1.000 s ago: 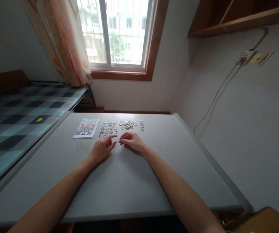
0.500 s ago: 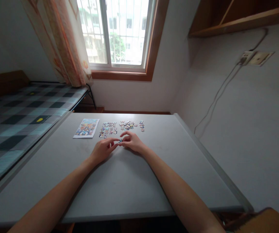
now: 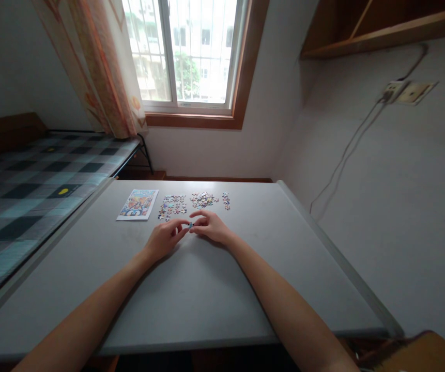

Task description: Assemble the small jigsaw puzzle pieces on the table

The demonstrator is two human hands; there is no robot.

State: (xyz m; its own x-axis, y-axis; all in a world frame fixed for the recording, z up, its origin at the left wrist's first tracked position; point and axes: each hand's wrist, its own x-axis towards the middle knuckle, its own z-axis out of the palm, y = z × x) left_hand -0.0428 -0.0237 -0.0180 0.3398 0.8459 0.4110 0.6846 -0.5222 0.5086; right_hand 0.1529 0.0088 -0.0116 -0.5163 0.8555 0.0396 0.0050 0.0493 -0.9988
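Between the fingertips of both hands is a small bluish jigsaw puzzle piece [image 3: 190, 225]. My left hand [image 3: 165, 238] pinches it from the left with thumb and forefinger. From the other side my right hand [image 3: 211, 227] grips it, also between thumb and fingers. Just beyond the hands lie loose jigsaw pieces: a spread-out group [image 3: 173, 205] on the left, a denser heap [image 3: 204, 199] in the middle and a short column [image 3: 226, 200] on the right. A colourful printed picture sheet [image 3: 137, 205] rests flat to the left of them.
Everything lies on a pale grey table [image 3: 191, 299] with a raised right edge. A bed with a checked cover [image 3: 51, 170] stands at the left, below a curtain [image 3: 102, 77]. To the right is a wall with a socket [image 3: 395, 92] and a hanging cable.
The small piece has turned slightly between my fingertips, and my right hand has shifted a little to the left. The other pieces and the sheet look unmoved.
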